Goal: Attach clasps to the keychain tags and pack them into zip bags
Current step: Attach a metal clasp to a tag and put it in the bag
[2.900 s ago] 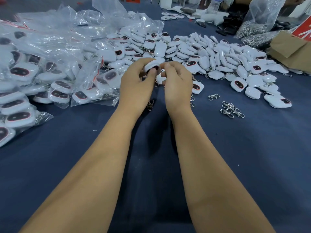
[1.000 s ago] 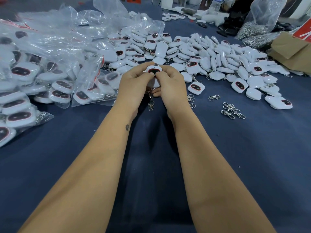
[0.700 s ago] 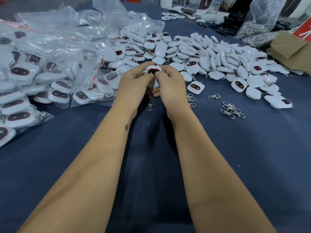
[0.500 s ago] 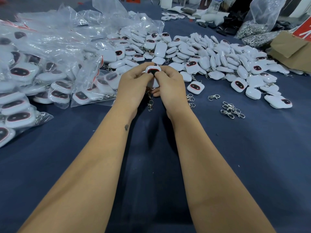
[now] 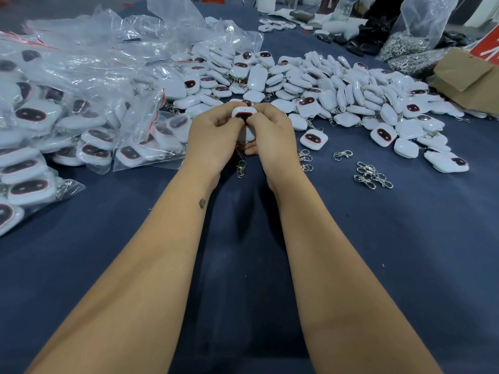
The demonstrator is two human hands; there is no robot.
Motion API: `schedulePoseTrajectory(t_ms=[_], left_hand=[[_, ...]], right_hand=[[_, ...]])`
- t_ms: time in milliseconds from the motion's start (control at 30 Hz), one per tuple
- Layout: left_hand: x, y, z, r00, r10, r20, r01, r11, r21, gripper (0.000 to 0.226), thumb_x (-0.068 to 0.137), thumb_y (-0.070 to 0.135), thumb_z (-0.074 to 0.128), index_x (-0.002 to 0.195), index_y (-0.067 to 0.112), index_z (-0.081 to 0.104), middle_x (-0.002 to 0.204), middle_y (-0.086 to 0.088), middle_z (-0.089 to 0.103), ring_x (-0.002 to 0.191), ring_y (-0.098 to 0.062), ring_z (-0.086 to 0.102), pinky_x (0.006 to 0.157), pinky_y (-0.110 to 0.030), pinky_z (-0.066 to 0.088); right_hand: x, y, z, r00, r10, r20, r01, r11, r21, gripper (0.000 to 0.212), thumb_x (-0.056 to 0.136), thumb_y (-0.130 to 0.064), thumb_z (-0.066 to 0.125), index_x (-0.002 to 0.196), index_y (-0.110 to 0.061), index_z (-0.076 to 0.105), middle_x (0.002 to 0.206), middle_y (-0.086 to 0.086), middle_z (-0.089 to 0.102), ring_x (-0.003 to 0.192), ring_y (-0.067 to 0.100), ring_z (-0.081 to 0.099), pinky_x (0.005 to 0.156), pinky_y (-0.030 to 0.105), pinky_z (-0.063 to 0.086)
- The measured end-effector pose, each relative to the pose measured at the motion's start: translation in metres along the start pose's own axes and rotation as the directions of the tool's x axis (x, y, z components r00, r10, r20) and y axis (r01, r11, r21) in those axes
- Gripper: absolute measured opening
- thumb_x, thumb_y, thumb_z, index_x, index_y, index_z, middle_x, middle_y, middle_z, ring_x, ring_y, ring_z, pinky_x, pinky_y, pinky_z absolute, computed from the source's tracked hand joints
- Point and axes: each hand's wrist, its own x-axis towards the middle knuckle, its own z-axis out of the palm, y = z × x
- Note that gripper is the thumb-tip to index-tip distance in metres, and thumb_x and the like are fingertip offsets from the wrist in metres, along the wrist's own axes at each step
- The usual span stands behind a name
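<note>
White tag (image 5: 244,114) sits at 12 o'clock, pinched between left hand (image 5: 213,141) and right hand (image 5: 272,139) above the desk (image 5: 243,265); its clasp (image 5: 241,166) may slip off if they twist.

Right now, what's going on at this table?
A person is working a white keychain tag held up between both hands: the left hand and right hand pinch it from either side, with a metal clasp hanging below. Whether the clasp is fully on cannot be seen. Loose tags are heaped behind, spare clasps lie to the right on the blue cloth, and filled zip bags are piled to the left.
</note>
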Motion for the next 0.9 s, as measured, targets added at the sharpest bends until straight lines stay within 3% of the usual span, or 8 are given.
schedulePoseTrajectory(t_ms=[100, 233, 533, 633, 700, 800, 900], left_hand=[[0.0003, 0.0001, -0.0007, 1.000, 0.009, 0.020, -0.010, 0.999, 0.038, 0.032, 0.091, 0.000, 0.051, 0.106, 0.015, 0.074, 0.099, -0.004, 0.075, 0.089, -0.014, 0.067, 0.088, -0.037, 0.055], [-0.0008, 0.0016, -0.0010, 0.999, 0.022, 0.024, -0.023, 0.999, 0.040, 0.031, 0.091, -0.001, 0.051, 0.103, 0.016, 0.075, 0.092, 0.000, 0.075, 0.082, -0.009, 0.067, 0.075, -0.025, 0.053], [-0.0035, 0.0018, 0.0022, 0.999, 0.048, 0.006, -0.048, 0.998, 0.049, 0.031, 0.091, 0.002, 0.052, 0.103, 0.018, 0.075, 0.090, 0.001, 0.075, 0.078, -0.007, 0.065, 0.071, -0.021, 0.051], [-0.0040, 0.0016, 0.0047, 0.999, 0.050, -0.020, -0.050, 0.998, 0.033, 0.033, 0.090, 0.006, 0.049, 0.105, 0.021, 0.073, 0.093, 0.000, 0.076, 0.081, -0.009, 0.067, 0.072, -0.025, 0.055], [-0.0042, 0.0030, 0.0061, 0.996, 0.062, -0.059, -0.061, 0.998, 0.020, 0.035, 0.088, 0.008, 0.046, 0.109, 0.021, 0.072, 0.101, 0.000, 0.074, 0.092, -0.013, 0.068, 0.087, -0.034, 0.057], [-0.0067, 0.0071, 0.0055, 0.979, 0.142, -0.143, -0.142, 0.990, 0.015, 0.035, 0.083, 0.012, 0.044, 0.103, 0.022, 0.071, 0.106, 0.003, 0.072, 0.106, -0.017, 0.066, 0.100, -0.042, 0.051], [-0.0080, 0.0078, 0.0028, 0.949, 0.224, -0.223, -0.220, 0.974, 0.045, 0.031, 0.083, 0.010, 0.042, 0.088, 0.026, 0.068, 0.093, 0.012, 0.070, 0.100, -0.015, 0.066, 0.094, -0.046, 0.053]], right_hand=[[-0.0006, -0.0003, 0.0001, 1.000, -0.007, -0.006, 0.007, 0.999, -0.033, 0.016, 0.090, -0.011, 0.052, 0.083, -0.022, 0.062, 0.077, 0.001, 0.062, 0.067, 0.014, 0.055, 0.056, 0.025, 0.045], [-0.0004, 0.0006, 0.0002, 1.000, -0.028, -0.010, 0.027, 0.999, -0.041, 0.018, 0.089, -0.011, 0.053, 0.079, -0.023, 0.061, 0.073, -0.002, 0.061, 0.065, 0.012, 0.054, 0.058, 0.027, 0.046], [0.0011, 0.0022, 0.0024, 0.999, -0.033, -0.018, 0.031, 0.998, -0.063, 0.019, 0.091, -0.013, 0.052, 0.085, -0.026, 0.065, 0.075, -0.008, 0.064, 0.066, 0.009, 0.057, 0.064, 0.028, 0.048], [0.0011, 0.0035, 0.0060, 0.997, -0.061, -0.053, 0.057, 0.996, -0.076, 0.014, 0.092, -0.014, 0.052, 0.095, -0.021, 0.065, 0.096, 0.005, 0.067, 0.082, 0.018, 0.064, 0.076, 0.039, 0.056], [-0.0001, 0.0036, 0.0065, 0.992, -0.091, -0.086, 0.083, 0.992, -0.096, 0.012, 0.093, -0.015, 0.053, 0.096, -0.023, 0.062, 0.104, 0.011, 0.063, 0.087, 0.023, 0.063, 0.082, 0.042, 0.055], [-0.0021, 0.0030, 0.0051, 0.984, -0.131, -0.118, 0.125, 0.990, -0.060, 0.010, 0.096, -0.020, 0.055, 0.092, -0.028, 0.058, 0.075, -0.002, 0.060, 0.066, 0.014, 0.055, 0.067, 0.033, 0.048], [-0.0045, 0.0021, 0.0096, 0.983, -0.158, -0.094, 0.151, 0.986, -0.074, 0.002, 0.099, -0.026, 0.054, 0.100, -0.024, 0.056, 0.075, 0.010, 0.063, 0.075, 0.034, 0.061, 0.073, 0.046, 0.053]])
